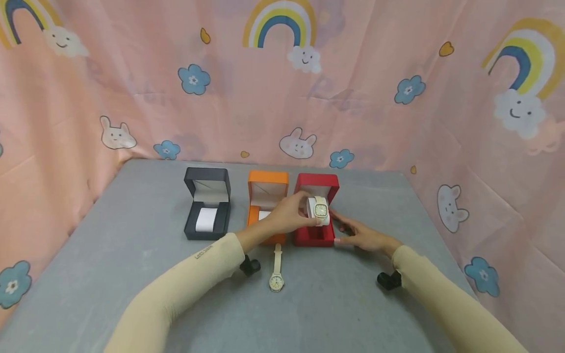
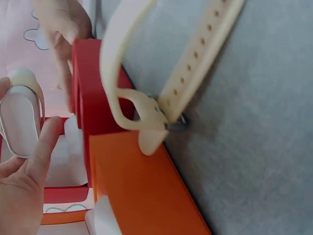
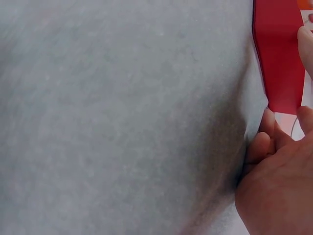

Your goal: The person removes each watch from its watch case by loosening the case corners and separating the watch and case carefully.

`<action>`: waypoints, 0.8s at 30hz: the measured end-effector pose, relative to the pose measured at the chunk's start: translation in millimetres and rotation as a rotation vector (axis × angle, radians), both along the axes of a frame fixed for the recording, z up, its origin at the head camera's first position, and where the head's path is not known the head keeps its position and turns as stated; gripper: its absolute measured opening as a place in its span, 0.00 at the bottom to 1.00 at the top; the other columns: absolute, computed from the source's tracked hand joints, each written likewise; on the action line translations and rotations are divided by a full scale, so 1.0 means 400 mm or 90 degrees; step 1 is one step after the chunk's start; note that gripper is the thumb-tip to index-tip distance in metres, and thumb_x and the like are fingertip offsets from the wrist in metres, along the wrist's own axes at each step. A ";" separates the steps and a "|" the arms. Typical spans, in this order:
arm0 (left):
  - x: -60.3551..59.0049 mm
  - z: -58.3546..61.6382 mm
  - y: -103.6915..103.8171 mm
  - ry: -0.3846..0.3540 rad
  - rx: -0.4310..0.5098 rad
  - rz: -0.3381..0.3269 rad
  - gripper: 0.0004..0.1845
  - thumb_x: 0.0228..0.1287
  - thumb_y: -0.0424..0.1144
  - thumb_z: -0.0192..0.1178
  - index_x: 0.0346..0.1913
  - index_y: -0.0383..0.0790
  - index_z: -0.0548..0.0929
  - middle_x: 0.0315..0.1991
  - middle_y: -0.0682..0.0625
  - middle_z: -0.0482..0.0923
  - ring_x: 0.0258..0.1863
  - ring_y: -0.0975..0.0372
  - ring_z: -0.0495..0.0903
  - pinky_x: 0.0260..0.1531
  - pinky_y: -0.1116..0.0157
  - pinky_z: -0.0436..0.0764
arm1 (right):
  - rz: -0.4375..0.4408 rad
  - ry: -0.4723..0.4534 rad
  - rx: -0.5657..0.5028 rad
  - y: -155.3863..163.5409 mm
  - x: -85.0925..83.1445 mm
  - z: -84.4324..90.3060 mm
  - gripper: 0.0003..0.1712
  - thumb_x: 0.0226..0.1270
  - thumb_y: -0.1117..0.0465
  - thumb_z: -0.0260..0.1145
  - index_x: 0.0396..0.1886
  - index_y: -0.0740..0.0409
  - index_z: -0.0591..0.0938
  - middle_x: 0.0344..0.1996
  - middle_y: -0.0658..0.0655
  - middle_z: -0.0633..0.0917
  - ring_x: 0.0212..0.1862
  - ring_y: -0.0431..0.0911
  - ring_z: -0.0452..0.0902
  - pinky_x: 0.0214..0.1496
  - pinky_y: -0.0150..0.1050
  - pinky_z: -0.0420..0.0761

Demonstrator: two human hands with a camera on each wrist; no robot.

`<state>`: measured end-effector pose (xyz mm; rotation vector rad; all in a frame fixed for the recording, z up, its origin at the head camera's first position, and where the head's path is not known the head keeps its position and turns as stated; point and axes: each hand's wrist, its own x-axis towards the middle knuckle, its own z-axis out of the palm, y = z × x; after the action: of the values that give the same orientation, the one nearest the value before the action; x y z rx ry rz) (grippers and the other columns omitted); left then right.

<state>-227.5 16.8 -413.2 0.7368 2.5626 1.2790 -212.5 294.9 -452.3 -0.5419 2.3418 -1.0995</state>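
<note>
My left hand (image 1: 289, 213) holds a white cushion (image 2: 19, 122) wrapped by a cream-strapped watch (image 1: 321, 210) with a squarish dial. Thumb and fingers grip it from opposite ends, above the red watch box (image 1: 313, 236), whose lid stands up. My right hand (image 1: 364, 236) rests at that box's right side, thumb near the front corner and fingers reaching back along it; the lower fingers bend in the right wrist view. A second cream watch (image 1: 276, 282), round-dialled, lies on the table in front of the boxes, its strap large in the left wrist view.
Left of the red box is an orange watch box (image 1: 268, 177) with its lid up, partly behind my left hand. Farther left, a dark grey watch box (image 1: 190, 228) stands with its lid up and a white cushion (image 1: 206, 219) inside. A patterned pink curtain (image 1: 247, 113) borders the grey table (image 1: 145, 215).
</note>
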 end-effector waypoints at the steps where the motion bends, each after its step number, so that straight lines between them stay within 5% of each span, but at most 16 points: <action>1: 0.001 0.003 -0.001 -0.014 0.020 -0.005 0.40 0.57 0.50 0.75 0.69 0.42 0.70 0.51 0.48 0.82 0.39 0.64 0.83 0.44 0.69 0.84 | 0.000 -0.001 0.000 0.000 -0.001 0.001 0.53 0.70 0.51 0.68 0.84 0.49 0.46 0.81 0.65 0.50 0.69 0.60 0.60 0.72 0.63 0.63; 13: 0.044 0.030 -0.033 -0.092 0.117 -0.024 0.42 0.56 0.44 0.76 0.72 0.49 0.66 0.57 0.47 0.77 0.38 0.62 0.85 0.40 0.67 0.85 | -0.009 -0.001 -0.018 -0.005 0.000 0.004 0.52 0.70 0.52 0.68 0.84 0.48 0.48 0.82 0.64 0.51 0.71 0.61 0.59 0.73 0.63 0.63; 24: 0.068 0.038 -0.062 -0.135 0.117 0.022 0.44 0.55 0.44 0.77 0.73 0.47 0.66 0.69 0.47 0.69 0.39 0.62 0.84 0.40 0.67 0.86 | -0.028 -0.024 -0.005 -0.007 0.002 0.017 0.55 0.66 0.54 0.72 0.83 0.48 0.49 0.81 0.66 0.54 0.70 0.60 0.62 0.61 0.42 0.76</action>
<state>-200.3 -7.9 -398.1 0.5554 2.3235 1.5296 -211.8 292.2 -445.4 -0.4714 2.3285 -1.1289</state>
